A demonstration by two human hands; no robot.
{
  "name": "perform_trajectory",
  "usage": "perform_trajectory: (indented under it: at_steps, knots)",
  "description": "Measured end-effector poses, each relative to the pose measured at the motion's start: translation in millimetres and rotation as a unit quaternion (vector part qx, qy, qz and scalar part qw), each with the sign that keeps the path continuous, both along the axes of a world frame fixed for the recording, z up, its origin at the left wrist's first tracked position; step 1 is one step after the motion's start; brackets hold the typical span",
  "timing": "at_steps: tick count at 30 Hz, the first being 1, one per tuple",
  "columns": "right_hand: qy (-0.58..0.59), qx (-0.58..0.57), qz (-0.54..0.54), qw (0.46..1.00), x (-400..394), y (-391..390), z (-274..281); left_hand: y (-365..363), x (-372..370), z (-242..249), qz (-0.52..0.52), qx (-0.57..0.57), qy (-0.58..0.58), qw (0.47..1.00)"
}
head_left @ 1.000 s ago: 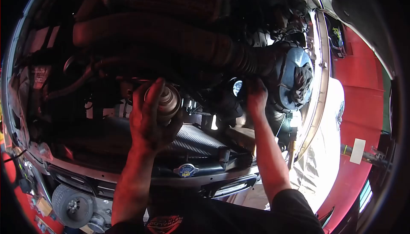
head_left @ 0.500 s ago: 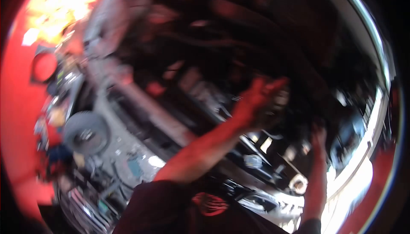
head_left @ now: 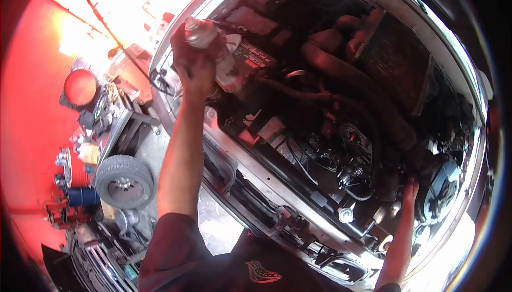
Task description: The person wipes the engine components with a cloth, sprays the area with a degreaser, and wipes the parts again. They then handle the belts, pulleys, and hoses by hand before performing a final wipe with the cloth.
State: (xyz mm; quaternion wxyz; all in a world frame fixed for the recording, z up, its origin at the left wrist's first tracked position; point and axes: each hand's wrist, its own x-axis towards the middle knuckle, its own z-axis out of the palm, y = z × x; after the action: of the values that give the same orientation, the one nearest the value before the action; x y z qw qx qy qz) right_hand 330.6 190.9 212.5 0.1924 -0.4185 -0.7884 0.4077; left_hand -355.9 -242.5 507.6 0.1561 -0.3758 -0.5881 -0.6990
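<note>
My left hand [head_left: 196,63] is raised over the front corner of the engine bay, its fingers wrapped round a spray can [head_left: 199,32] with a silvery domed end. Just beyond the can lies a car battery [head_left: 256,60] with printed lettering. My right hand [head_left: 410,189] reaches deep into the other side of the bay, beside a dark air hose [head_left: 397,132] and a round bluish part [head_left: 440,188]. Its fingertips are lost among dark parts, so their grip is hidden. Between the hands sits the partly opened engine [head_left: 352,153].
The car's front crossbar [head_left: 277,185] runs between my body and the engine. A loose wheel [head_left: 125,181] lies on the floor at left, near a cluttered bench [head_left: 114,132] and a red wall [head_left: 32,148]. A thin rod [head_left: 109,28] rises at the upper left.
My left hand has swung from above the engine's middle to the upper left, over the battery corner. My right hand stays deep in the bay. The view has turned and sharpened.
</note>
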Motion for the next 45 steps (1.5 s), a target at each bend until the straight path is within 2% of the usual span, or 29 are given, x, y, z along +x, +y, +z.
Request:
perform_trajectory:
  at_steps: [1, 3, 4, 6, 7, 8, 10, 11, 14, 16, 17, 19, 21, 22, 24, 25, 26, 28, 29, 30, 32, 34, 35, 37, 38, 40, 41, 43, 45]
  knots:
    - [0.047, -0.078, -0.021, 0.996, 2, 1, 1, 6, -24, -18, -0.061, 0.043, -0.016, 0.997]
    - [0.117, 0.117, -0.047, 0.985, -42, -33, 18, 18, -72, -58, -0.212, 0.143, -0.046, 0.966]
    - [0.071, 0.014, -0.213, 0.974, -81, -66, 52, 16, -89, -70, -0.215, 0.122, -0.059, 0.967]
    - [-0.051, 0.168, -0.206, 0.963, -88, -86, 72, -2, -121, -82, -0.048, -0.117, -0.021, 0.992]
    - [-0.116, 0.188, -0.225, 0.949, -76, -87, 61, 1, -139, -89, -0.011, -0.193, -0.011, 0.981]
    - [-0.181, 0.205, -0.243, 0.931, -63, -87, 50, 6, -146, -93, -0.005, -0.216, -0.014, 0.976]
    - [-0.134, 0.163, -0.27, 0.939, -104, -112, 98, 7, -146, -93, -0.006, -0.194, -0.024, 0.981]
    - [-0.115, 0.141, -0.239, 0.954, -108, -108, 102, 7, -141, -88, -0.003, -0.173, -0.026, 0.985]
    - [-0.137, 0.261, -0.151, 0.944, -95, -88, 76, -9, -135, -91, -0.005, -0.156, -0.017, 0.988]
    - [-0.15, 0.334, -0.046, 0.929, -86, -80, 69, 7, -65, -54, 0.037, -0.218, -0.03, 0.975]
    - [-0.17, 0.32, -0.021, 0.932, -87, -82, 75, -24, -107, -78, 0.138, -0.276, 0.048, 0.95]
    - [-0.205, 0.29, 0.029, 0.935, -94, -87, 98, -49, -99, -80, 0.175, -0.233, -0.027, 0.956]
    - [-0.224, 0.334, 0.009, 0.916, -92, -89, 82, -74, -73, -75, 0.212, -0.202, -0.074, 0.953]
    - [-0.234, 0.354, 0.0, 0.905, -91, -92, 75, -75, -42, -67, 0.247, -0.223, -0.045, 0.942]
    - [-0.263, 0.312, 0.003, 0.913, -88, -92, 74, -77, 20, -50, 0.32, -0.261, 0.011, 0.91]
    - [-0.276, 0.29, 0.008, 0.916, -87, -91, 73, -102, 16, -64, 0.274, -0.221, -0.023, 0.936]
    - [-0.285, 0.263, 0.003, 0.922, -86, -86, 69, -114, 25, -65, 0.302, -0.277, 0.014, 0.912]
    - [-0.306, 0.213, -0.003, 0.928, -84, -69, 66, -121, 49, -74, 0.326, -0.27, 0.031, 0.906]
    - [-0.255, 0.248, 0.004, 0.935, -83, -69, 69, -112, 76, -69, 0.292, -0.271, 0.002, 0.917]
    - [-0.204, 0.282, 0.012, 0.937, -82, -68, 72, -125, 69, -84, 0.298, -0.348, 0.004, 0.889]
    - [-0.127, 0.318, 0.019, 0.939, -82, -65, 74, -107, 99, -93, 0.257, -0.338, -0.027, 0.905]
    - [-0.078, 0.321, 0.019, 0.944, -86, -61, 69, -77, 133, -104, 0.071, -0.185, -0.079, 0.977]
    - [-0.068, 0.305, 0.005, 0.95, -88, -61, 68, -61, 150, -109, -0.024, -0.109, -0.111, 0.988]
    - [-0.048, 0.271, -0.028, 0.961, -92, -59, 65, -6, 206, -90, 0.031, -0.268, 0.051, 0.962]
    - [-0.051, 0.266, -0.015, 0.963, -91, -57, 63, 24, 240, -82, 0.02, -0.308, 0.106, 0.945]
    - [-0.058, 0.252, 0.01, 0.966, -88, -55, 60, 90, 321, -57, -0.083, -0.372, 0.2, 0.902]
    - [-0.108, 0.239, 0.069, 0.962, -87, -52, 56, 121, 356, -52, -0.142, -0.391, 0.232, 0.879]
    - [-0.205, 0.217, 0.182, 0.937, -83, -38, 52, 186, 406, -60, -0.27, -0.406, 0.237, 0.84]
    - [-0.172, 0.238, 0.161, 0.942, -84, -51, 68, 242, 435, -107, -0.348, -0.388, 0.16, 0.838]
